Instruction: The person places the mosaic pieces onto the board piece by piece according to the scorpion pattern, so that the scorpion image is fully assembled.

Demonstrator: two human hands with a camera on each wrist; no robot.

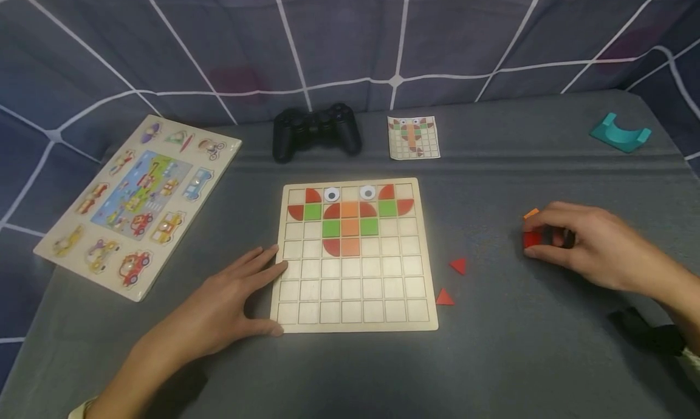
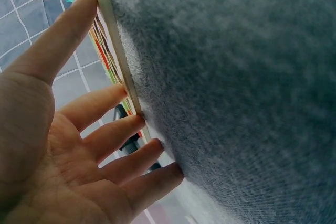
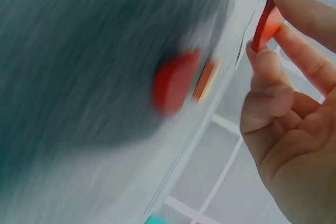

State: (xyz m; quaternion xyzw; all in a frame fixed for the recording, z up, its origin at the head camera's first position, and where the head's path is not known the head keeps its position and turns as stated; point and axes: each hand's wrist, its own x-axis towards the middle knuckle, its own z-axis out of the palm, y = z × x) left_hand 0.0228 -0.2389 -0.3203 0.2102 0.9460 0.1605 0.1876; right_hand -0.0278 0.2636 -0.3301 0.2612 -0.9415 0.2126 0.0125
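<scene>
My left hand point(image 1: 223, 306) touches the left edge of a wooden grid board point(image 1: 319, 313), fingers spread and thumb at the near corner. In its upper rows sit red quarter-circle pieces, green squares point(image 1: 387, 208), orange squares point(image 1: 350, 227) and two eye pieces point(image 1: 368, 192). Right of the board, my right hand point(image 1: 593, 243) pinches a thin red piece point(image 3: 265, 24) between thumb and fingers, raised off the table in the right wrist view. Below it on the table lie a blurred red piece with a rounded side point(image 3: 176, 82) and an orange piece point(image 3: 206, 81).
Two red triangles point(image 1: 445, 297) lie beside the board's right edge. Behind the board are a black game controller point(image 1: 316, 130) and a small pattern card point(image 1: 414, 146). A vehicle puzzle board point(image 1: 144, 273) lies at the left, a teal curved holder point(image 1: 620, 133) at the back right.
</scene>
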